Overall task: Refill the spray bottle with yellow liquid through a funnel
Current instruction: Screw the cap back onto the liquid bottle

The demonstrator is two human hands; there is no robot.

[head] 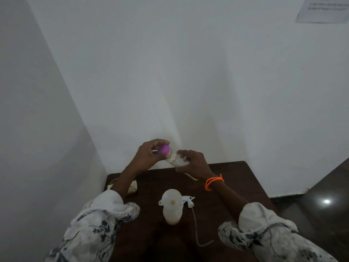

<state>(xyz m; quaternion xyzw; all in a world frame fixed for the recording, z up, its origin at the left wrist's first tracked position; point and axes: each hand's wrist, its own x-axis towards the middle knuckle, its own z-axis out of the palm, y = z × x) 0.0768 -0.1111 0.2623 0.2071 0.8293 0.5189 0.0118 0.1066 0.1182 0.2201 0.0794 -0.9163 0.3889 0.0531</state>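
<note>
A pale spray bottle (172,214) stands upright on the dark table (232,178), with a white funnel (171,199) seated in its neck. A little yellow liquid shows at the bottle's bottom. Its white trigger head (188,199) with a long tube lies just to the right. Above the table's far edge I hold a small whitish bottle (176,160), tilted. My right hand (192,163) grips its body. My left hand (147,156) is closed around its purple cap (164,149).
A wicker item (130,187) lies at the table's far left corner, under my left forearm. White walls close in behind and to the left. A dark glossy floor (324,205) lies to the right. A paper notice (324,9) hangs on the wall.
</note>
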